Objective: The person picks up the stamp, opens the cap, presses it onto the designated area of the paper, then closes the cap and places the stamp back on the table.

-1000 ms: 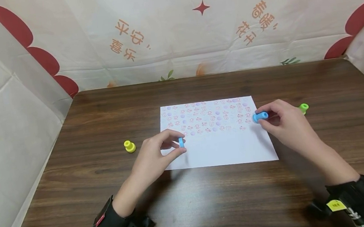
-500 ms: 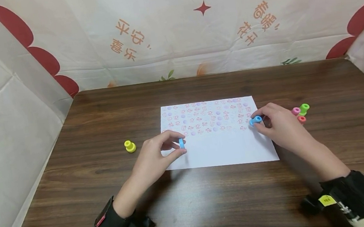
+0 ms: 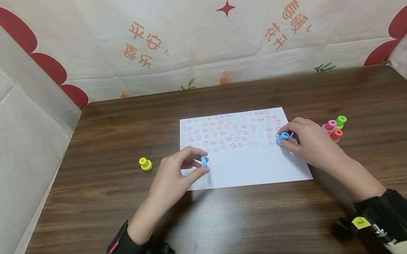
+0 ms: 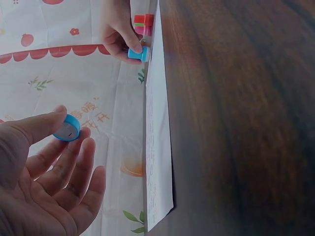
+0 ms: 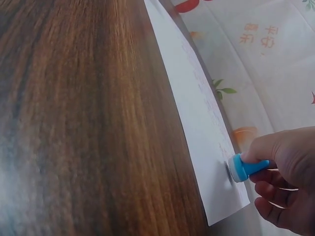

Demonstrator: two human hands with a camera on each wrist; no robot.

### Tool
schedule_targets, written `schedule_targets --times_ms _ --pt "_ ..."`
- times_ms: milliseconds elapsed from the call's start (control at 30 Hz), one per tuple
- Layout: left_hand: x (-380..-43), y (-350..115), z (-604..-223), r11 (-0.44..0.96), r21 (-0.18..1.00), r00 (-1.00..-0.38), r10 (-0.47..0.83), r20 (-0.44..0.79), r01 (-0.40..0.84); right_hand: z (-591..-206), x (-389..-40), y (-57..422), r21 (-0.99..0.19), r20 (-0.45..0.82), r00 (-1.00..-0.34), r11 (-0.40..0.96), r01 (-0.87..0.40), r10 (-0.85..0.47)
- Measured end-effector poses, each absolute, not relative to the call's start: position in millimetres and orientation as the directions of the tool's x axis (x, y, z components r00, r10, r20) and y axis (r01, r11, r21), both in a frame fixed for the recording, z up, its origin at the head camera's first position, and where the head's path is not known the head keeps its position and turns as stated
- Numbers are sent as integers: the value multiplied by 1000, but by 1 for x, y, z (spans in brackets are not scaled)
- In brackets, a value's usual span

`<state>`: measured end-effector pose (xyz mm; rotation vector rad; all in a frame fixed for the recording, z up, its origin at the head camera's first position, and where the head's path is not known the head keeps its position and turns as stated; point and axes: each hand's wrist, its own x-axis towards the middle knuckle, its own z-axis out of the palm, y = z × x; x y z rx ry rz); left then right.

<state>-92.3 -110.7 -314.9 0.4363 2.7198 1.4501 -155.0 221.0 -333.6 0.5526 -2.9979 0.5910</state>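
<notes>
My right hand (image 3: 311, 144) pinches a blue stamp (image 3: 283, 137) by its handle at the right end of the printed rows. In the right wrist view the base of the stamp (image 5: 238, 168) faces the paper (image 5: 197, 142); I cannot tell whether it touches. Between thumb and fingertip, my left hand (image 3: 174, 171) holds a small round blue cap (image 4: 68, 129) above the paper's left side. Rows of small red and purple prints cover the upper half of the white paper (image 3: 248, 165); its lower half is plain.
A yellow stamp (image 3: 145, 164) stands left of the paper. Pink (image 3: 330, 125), red (image 3: 336, 135) and green (image 3: 341, 121) stamps cluster beyond the right hand. Everything is on a dark wooden table (image 3: 236, 223), with a patterned white cloth (image 3: 194, 37) hanging behind.
My right hand has moved left and slightly nearer with the blue stamp, uncovering the pink and red stamps. The left hand holds nearly still with the cap.
</notes>
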Motion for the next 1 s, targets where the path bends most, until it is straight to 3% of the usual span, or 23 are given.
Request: schedule_targets --times_ms 433,1000 --pt "-95 -102 -309 526 813 -956 265 123 250 -327 -161 221 -262 -3 -930 898 -354 -367" --pt "-93 -97 -311 529 809 -954 270 127 258 -327 -157 218 -242 39 -934 904 -353 -354"
